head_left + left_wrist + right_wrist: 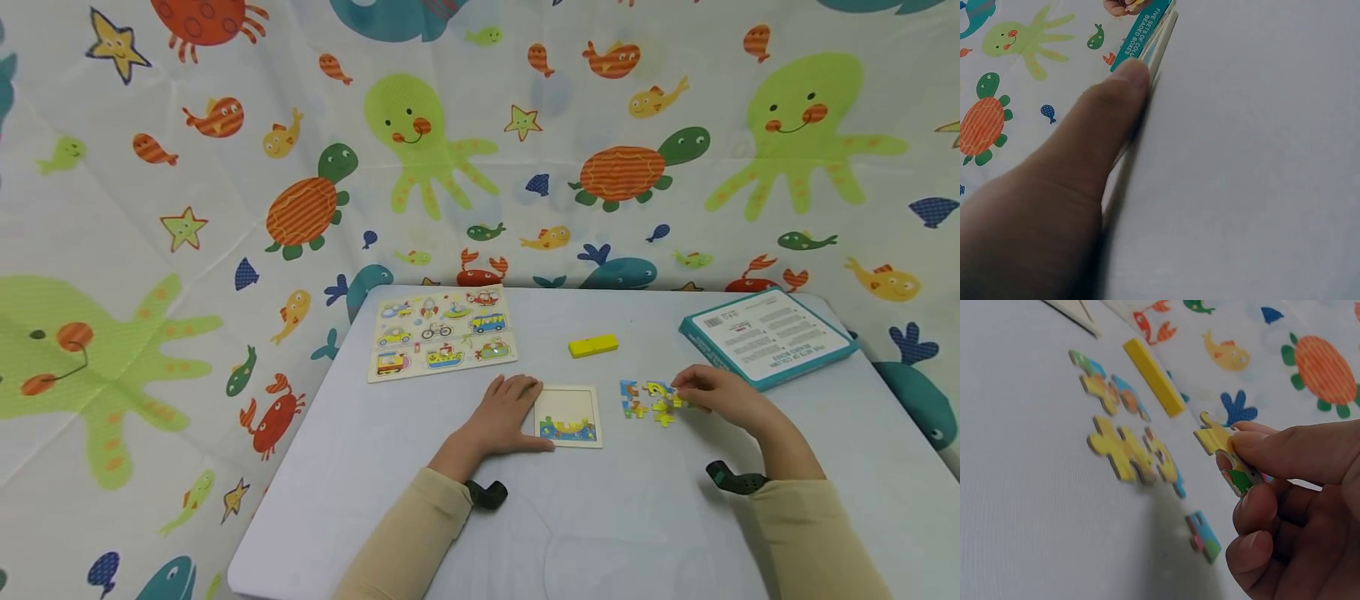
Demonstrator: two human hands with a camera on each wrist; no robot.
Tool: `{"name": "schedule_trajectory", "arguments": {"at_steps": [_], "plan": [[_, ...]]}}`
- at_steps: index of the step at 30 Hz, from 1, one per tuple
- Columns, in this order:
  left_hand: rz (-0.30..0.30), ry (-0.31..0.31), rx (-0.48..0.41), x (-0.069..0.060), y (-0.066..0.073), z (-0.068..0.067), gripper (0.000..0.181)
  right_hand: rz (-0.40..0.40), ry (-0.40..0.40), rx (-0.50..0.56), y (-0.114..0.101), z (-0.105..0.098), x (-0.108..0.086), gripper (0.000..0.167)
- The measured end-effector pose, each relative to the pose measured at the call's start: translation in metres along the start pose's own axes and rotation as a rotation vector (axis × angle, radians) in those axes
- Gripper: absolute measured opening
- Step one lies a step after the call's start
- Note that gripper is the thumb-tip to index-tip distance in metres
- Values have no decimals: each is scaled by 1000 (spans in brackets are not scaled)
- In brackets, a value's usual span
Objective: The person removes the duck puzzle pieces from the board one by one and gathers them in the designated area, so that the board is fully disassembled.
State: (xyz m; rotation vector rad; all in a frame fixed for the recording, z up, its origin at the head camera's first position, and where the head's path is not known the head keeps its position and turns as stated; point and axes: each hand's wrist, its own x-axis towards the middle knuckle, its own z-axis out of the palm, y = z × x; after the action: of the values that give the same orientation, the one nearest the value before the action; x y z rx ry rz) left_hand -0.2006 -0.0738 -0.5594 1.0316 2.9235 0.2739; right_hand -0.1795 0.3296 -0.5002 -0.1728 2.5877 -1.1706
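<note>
My left hand lies spread at the left side of a small wooden puzzle tray. Its thumb stretches along the tray's near edge, and its fingers touch the upper left corner. Joined jigsaw pieces fill the bottom of the tray. Between thumb and fingers, my right hand pinches a yellow jigsaw piece, raised above the table; green shows lower down in the grip. Several loose pieces lie below that hand, right of the tray, with a blue and green piece apart from them.
A vehicle picture board lies at the back left. Behind the loose pieces is a yellow block. A teal and white box sits at the back right, beyond my right hand. A sea-animal cloth hangs behind the white table.
</note>
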Motion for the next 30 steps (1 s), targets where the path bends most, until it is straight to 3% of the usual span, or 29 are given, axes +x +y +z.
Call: {"name": "schedule_trajectory", "arguments": {"at_steps": [14,30], "plan": [[-2,18,8,-1,1,1,112,100,-9,-14,26,-4,-7,37],[-2,17,9,-1,2,1,111,93,1,-88,29,1,-5,25]]}}
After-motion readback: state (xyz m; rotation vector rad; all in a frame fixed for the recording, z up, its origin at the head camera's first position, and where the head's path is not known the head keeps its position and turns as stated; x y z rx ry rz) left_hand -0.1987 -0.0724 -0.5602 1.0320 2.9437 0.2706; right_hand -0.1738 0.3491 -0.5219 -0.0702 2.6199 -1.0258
